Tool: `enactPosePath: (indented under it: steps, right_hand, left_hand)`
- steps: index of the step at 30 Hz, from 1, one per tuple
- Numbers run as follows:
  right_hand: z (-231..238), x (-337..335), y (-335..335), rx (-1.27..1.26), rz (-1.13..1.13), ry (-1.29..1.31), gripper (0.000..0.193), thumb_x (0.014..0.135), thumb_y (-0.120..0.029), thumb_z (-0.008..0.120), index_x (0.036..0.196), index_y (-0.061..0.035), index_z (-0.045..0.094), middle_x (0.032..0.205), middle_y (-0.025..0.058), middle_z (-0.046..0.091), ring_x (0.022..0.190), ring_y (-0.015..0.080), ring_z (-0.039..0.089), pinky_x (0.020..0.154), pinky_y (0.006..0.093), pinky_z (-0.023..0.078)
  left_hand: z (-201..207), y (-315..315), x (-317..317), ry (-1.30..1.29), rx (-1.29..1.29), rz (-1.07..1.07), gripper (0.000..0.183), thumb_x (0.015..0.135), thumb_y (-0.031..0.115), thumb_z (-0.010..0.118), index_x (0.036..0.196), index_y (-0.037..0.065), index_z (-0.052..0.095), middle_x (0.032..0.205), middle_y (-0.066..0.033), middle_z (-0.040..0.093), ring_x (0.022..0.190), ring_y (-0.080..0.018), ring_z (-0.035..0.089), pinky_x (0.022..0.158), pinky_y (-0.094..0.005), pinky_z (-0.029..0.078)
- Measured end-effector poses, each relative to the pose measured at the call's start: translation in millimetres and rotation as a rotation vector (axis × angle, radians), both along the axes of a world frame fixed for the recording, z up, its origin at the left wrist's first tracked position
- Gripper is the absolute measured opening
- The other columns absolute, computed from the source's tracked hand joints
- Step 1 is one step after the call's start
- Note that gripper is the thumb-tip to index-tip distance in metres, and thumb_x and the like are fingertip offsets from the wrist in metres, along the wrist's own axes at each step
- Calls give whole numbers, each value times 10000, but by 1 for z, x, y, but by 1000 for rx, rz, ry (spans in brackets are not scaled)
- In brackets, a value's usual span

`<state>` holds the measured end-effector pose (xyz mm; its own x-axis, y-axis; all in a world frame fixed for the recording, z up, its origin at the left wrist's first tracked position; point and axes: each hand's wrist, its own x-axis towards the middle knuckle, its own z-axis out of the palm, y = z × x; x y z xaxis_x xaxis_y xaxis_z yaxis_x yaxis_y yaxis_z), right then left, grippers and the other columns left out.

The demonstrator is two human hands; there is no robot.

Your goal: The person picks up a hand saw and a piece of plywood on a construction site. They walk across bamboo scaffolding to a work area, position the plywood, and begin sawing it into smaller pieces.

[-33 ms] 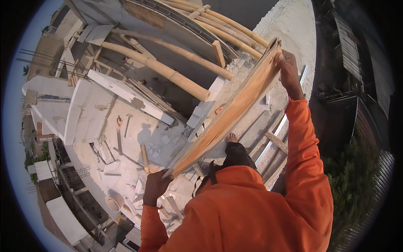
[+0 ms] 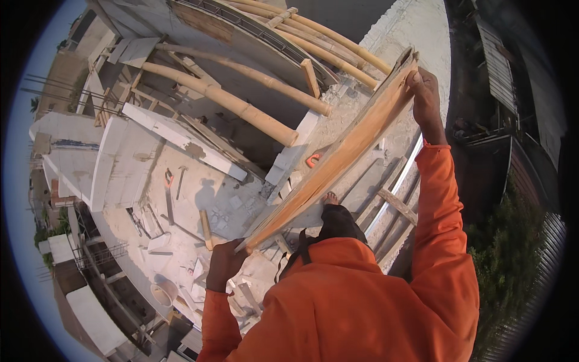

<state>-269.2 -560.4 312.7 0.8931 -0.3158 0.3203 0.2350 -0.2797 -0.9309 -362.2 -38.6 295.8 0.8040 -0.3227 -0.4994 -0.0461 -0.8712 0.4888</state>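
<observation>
While both bare hands have the long wooden board (image 2: pixel 338 157) by its ends, it runs slantwise from lower left to upper right, held up above the cluttered concrete floor (image 2: pixel 195 179). Left hand (image 2: pixel 226 264) is wrapped around the lower-left end; right hand (image 2: pixel 427 99) clasps the upper-right end, thumb on the broad face — no other support visible. Main risk: the upper end looks ragged and split, so splinters could get into bare skin, or wood could break away, if the grip shifts. Gripped at the ends only, the board could twist should one hand slacken, and a swing might knock the bamboo poles (image 2: pixel 226 101) beyond. A drop could hit the foot (image 2: pixel 330 198) showing just past the board's near edge, or the orange-handled tool (image 2: pixel 310 163) by its far edge — type unclear. Handsaw (image 2: pixel 169 202), hammer (image 2: pixel 180 185) and wood offcut (image 2: pixel 206 229) lie about at left, so a careless step could trip.
</observation>
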Motion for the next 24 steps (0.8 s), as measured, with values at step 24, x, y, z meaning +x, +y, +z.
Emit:
enactPosePath:
  steps: [24]
  right_hand:
    - [45, -99, -129, -1141, -467, 82, 696, 669, -659, 697, 609, -23, 417, 601, 85, 380, 564, 279, 442, 549, 352, 342]
  left_hand:
    - [-247, -9, 59, 351, 0, 325, 343, 732, 184, 623, 1008, -14, 664, 805, -157, 677, 668, -233, 670, 598, -337, 514]
